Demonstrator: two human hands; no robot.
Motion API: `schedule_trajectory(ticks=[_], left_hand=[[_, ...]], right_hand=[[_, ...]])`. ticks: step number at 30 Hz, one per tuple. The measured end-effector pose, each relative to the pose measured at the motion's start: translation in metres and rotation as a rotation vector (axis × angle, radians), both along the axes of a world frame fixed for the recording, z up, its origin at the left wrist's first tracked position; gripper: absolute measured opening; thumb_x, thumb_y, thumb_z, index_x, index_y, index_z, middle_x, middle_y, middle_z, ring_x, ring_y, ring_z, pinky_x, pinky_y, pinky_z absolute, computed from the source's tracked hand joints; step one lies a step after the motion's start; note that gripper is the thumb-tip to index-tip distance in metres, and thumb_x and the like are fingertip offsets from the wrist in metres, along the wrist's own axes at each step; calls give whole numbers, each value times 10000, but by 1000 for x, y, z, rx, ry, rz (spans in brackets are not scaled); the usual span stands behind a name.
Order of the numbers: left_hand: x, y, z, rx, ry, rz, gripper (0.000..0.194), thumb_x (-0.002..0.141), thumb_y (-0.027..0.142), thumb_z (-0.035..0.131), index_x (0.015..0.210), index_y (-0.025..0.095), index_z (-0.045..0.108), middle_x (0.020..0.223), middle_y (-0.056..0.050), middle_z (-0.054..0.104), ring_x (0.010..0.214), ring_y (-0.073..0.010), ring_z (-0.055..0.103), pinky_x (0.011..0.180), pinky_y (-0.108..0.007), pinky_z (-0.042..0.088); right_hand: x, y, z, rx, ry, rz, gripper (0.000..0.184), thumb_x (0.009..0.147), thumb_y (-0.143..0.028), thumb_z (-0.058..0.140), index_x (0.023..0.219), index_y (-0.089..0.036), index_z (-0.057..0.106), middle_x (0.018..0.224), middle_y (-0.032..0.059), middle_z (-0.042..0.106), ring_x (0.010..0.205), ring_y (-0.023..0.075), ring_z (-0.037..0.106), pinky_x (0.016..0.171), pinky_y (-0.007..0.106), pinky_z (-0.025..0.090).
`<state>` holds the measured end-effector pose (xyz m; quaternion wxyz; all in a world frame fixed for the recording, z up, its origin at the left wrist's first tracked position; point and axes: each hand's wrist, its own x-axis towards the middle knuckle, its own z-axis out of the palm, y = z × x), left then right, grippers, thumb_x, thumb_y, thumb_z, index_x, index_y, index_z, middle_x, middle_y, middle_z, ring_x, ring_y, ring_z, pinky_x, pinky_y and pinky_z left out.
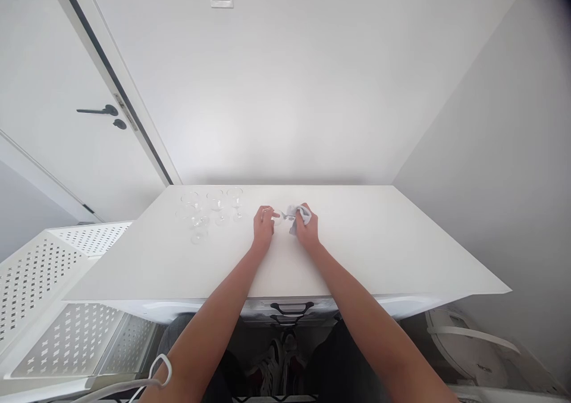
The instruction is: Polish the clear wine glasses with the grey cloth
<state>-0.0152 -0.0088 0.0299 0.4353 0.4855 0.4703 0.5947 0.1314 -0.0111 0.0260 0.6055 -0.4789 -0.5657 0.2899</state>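
Observation:
My left hand (263, 223) is closed around a clear stemmed glass (277, 217) that lies between both hands over the white table (379, 242). My right hand (307, 227) is closed on a small grey cloth (300, 214), which it presses against the glass. Several more clear stemmed glasses (209, 208) stand upright in a group to the left of my left hand, near the table's back edge.
A white perforated metal cart (57, 284) stands left of the table. A white door with a dark handle (99, 111) is at the far left. Drawer handles (291, 308) show under the table's front edge. A white appliance (473, 343) sits at the lower right.

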Motion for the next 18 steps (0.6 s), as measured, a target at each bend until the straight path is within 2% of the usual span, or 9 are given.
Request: schedule_trajectory(ticks=[2, 4, 8, 10, 12, 14, 16, 18], left_hand=[[-1, 3, -2, -69, -61, -40, 342, 948, 535, 481, 839, 214, 525, 800, -17, 661, 437, -63, 256, 430, -242, 226], [-1, 3, -3, -50, -46, -42, 338, 944, 523, 490, 811, 213, 508, 784, -13, 658, 447, -69, 272, 442, -242, 236], [0, -2, -3, 100, 93, 31, 288, 934, 499, 547, 859, 222, 514, 811, -13, 655, 539, -97, 431, 507, -240, 315], [1, -4, -3, 155, 156, 65, 276, 920, 493, 584, 891, 227, 516, 829, -5, 644, 539, -93, 434, 516, -241, 311], [1, -4, -4, 182, 201, 72, 274, 907, 489, 605, 906, 229, 519, 835, 2, 639, 503, -81, 386, 506, -244, 293], [0, -1, -6, 159, 205, 69, 273, 917, 495, 584, 901, 228, 526, 828, -2, 651, 495, -84, 373, 506, -248, 297], [-1, 3, -9, 55, 151, 66, 308, 940, 521, 523, 864, 222, 537, 799, -18, 670, 500, -100, 387, 505, -255, 308], [-2, 7, -11, -58, 70, 61, 359, 955, 541, 461, 816, 219, 535, 762, -28, 679, 490, -110, 371, 492, -261, 299]], right_hand=[[-1, -5, 1, 97, -62, 38, 228, 909, -417, 522, 773, -234, 502, 726, -11, 470, 666, 154, 433, 672, 286, 411], [-1, -5, 2, 69, -9, 56, 252, 917, -426, 508, 754, -235, 484, 703, -16, 456, 644, 150, 421, 647, 282, 401], [1, 9, 2, -233, 264, 47, 220, 869, -431, 503, 781, -230, 522, 713, 1, 545, 652, 165, 504, 602, 281, 436], [2, 16, 0, -422, 341, 72, 205, 818, -423, 526, 783, -222, 542, 693, 13, 568, 645, 181, 533, 570, 288, 448], [3, 20, -1, -506, 338, 77, 205, 791, -420, 535, 769, -216, 544, 670, 16, 568, 629, 189, 534, 554, 296, 450], [5, 18, -2, -417, 246, 18, 207, 806, -415, 519, 757, -216, 541, 681, 14, 566, 641, 184, 526, 589, 298, 451], [6, 12, -1, -207, 70, -18, 199, 833, -403, 511, 758, -220, 536, 704, 6, 555, 666, 172, 505, 647, 293, 442], [7, 7, 0, -21, -91, 31, 189, 849, -391, 526, 764, -223, 534, 720, -1, 541, 681, 162, 479, 684, 289, 427]])
